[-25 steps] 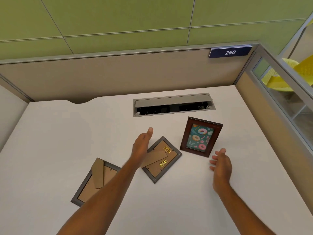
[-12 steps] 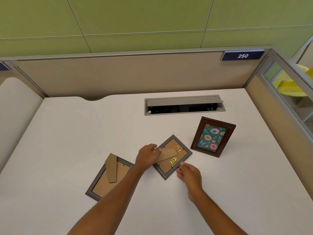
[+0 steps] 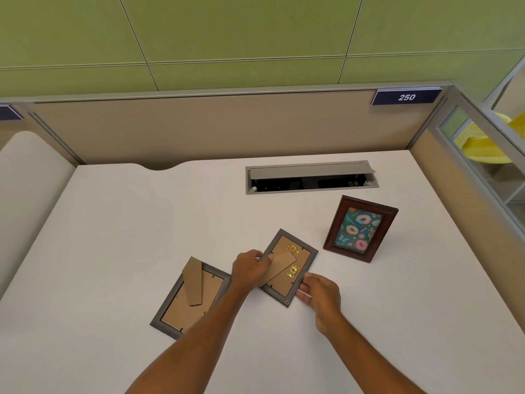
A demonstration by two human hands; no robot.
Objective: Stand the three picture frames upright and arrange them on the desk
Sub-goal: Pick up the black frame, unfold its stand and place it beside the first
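Note:
A dark brown picture frame (image 3: 360, 228) with a doughnut print stands upright on the white desk (image 3: 113, 237), right of centre. Two grey frames lie face down, cardboard backs up. The middle grey frame (image 3: 301, 280) is held at both sides: my left hand (image 3: 250, 270) grips its left edge and cardboard stand, and my right hand (image 3: 319, 292) pinches its lower right edge. The left grey frame (image 3: 190, 302) lies flat beside my left forearm, its stand flap folded over the back, partly hidden by the arm.
An open grey cable tray (image 3: 311, 177) is set into the desk behind the frames. Beige partition walls (image 3: 199, 129) close the back and right side; a blue "250" plate (image 3: 406, 97) sits on the back rim. A yellow chair shows beyond the right glass.
Both hands came down from above the desk onto the middle grey frame: the left closed on its left edge and stand, the right on its lower right edge.

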